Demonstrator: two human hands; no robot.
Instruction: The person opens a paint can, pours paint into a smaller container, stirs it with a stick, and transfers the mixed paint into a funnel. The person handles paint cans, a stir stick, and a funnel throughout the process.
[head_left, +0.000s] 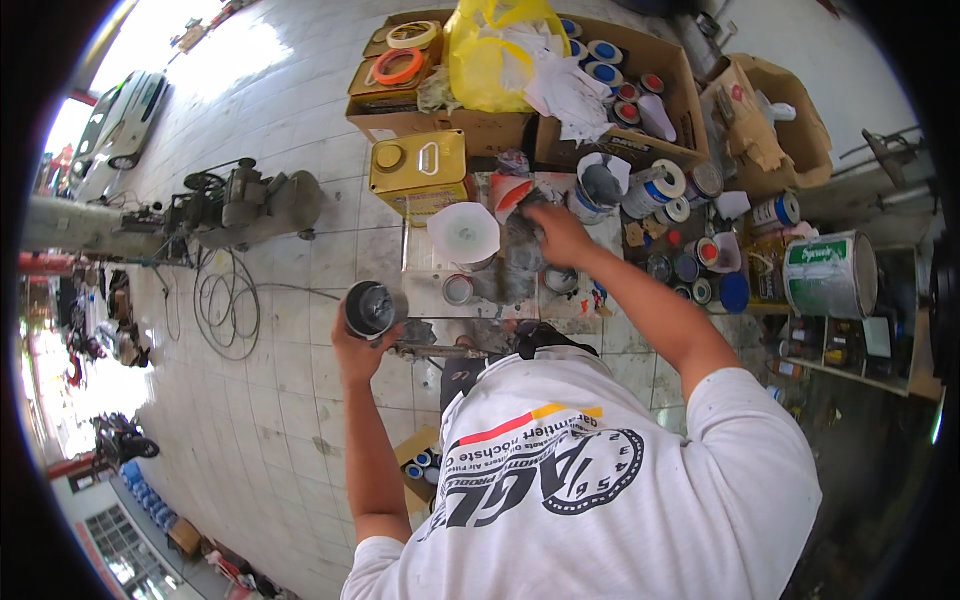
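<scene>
Out to the left, my left hand is wrapped round a dark can with grey paint-like liquid inside, its mouth tipped toward me. My right hand reaches over the table, its fingers bent down on a dark grey, smeared patch that may be a rag; what they grip is hidden. Beside those fingers lies a red and white piece, perhaps folded paper. A pale paper-topped container and a small open tin stand left of my right hand.
A gold rectangular can stands at the table's back left. Behind it are cardboard boxes with cans, tape rolls and a yellow plastic bag. Several paint tins crowd the right side. A compressor and coiled hose occupy the left floor.
</scene>
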